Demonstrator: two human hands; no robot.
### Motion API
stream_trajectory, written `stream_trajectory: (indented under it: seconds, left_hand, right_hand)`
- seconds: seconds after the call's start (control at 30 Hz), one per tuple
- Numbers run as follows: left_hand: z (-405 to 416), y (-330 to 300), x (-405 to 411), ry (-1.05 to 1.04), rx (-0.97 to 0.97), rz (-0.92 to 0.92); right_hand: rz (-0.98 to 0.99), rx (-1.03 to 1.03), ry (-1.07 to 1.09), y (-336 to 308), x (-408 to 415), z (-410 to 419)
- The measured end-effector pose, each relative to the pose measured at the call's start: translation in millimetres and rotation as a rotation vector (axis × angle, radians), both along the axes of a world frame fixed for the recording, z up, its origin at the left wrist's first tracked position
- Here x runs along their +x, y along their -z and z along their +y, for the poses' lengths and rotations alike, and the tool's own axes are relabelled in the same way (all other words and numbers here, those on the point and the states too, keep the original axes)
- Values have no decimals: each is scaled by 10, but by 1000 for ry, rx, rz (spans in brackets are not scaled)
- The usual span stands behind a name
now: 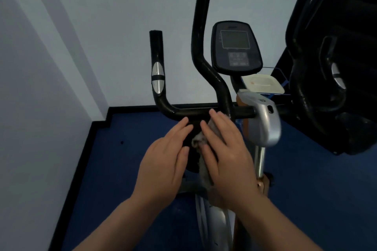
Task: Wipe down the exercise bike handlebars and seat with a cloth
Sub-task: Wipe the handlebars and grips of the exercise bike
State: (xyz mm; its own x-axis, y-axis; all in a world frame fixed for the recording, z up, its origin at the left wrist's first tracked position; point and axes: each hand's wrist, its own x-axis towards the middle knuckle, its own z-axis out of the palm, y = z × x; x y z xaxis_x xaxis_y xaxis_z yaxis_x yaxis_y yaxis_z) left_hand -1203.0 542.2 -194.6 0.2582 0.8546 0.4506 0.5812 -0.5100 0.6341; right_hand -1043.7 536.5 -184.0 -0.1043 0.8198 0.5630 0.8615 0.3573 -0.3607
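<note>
From the head camera, both hands hover over the middle of the exercise bike, fingers straight and close together. The right hand (pixel 224 149) lies flat on a crumpled grey cloth (pixel 199 140), pressing it down against a dark part of the bike below the handlebars (pixel 191 111); whether that dark part is the seat or a padded centre piece I cannot tell. The left hand (pixel 165 159) rests just beside the cloth on the same dark surface, fingers extended and holding nothing. Just ahead of the fingertips runs the black crossbar, and from it the grips rise up and away, the left one carrying a silver pulse sensor (pixel 157 80). Beyond the right hand's fingertips stands the console (pixel 236 47), with a silver shroud (pixel 263 120) to its outer side. Judging by where the cloth sits, the wiping looks to be in its middle stretch: the upright grips appear still to need a pass, and nothing shows which parts are already clean. Under the hands is blue floor (pixel 122 169) with a black skirting, meeting pale walls in a corner; another dark machine (pixel 336 67) crowds in off to the right.
</note>
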Motion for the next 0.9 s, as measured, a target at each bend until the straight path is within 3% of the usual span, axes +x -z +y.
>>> stream_trajectory:
  seconds: [0.1, 0.3, 0.4, 0.53, 0.63, 0.7, 0.9]
  left_hand:
    - [27, 14, -42, 24, 32, 37]
    - [-6, 67, 21, 49, -39, -114]
    - [3, 54, 11, 56, -55, -129]
    - [-7, 45, 11, 58, -87, -137]
    - [-24, 66, 34, 48, -105, -177]
    - [-29, 83, 56, 39, -103, -194]
    - [-30, 105, 75, 12, -88, -200]
  right_hand:
    - [0, 7, -37, 6, 66, -21]
    - [-15, -189, -89, -85, 130, -83]
    - [71, -232, -57, -207, 46, 93]
    - [101, -204, -14, -78, 25, -59]
    - [-89, -81, 50, -43, 21, -78]
    - [-150, -103, 80, -119, -17, 66]
    - [-29, -112, 19, -22, 46, -156]
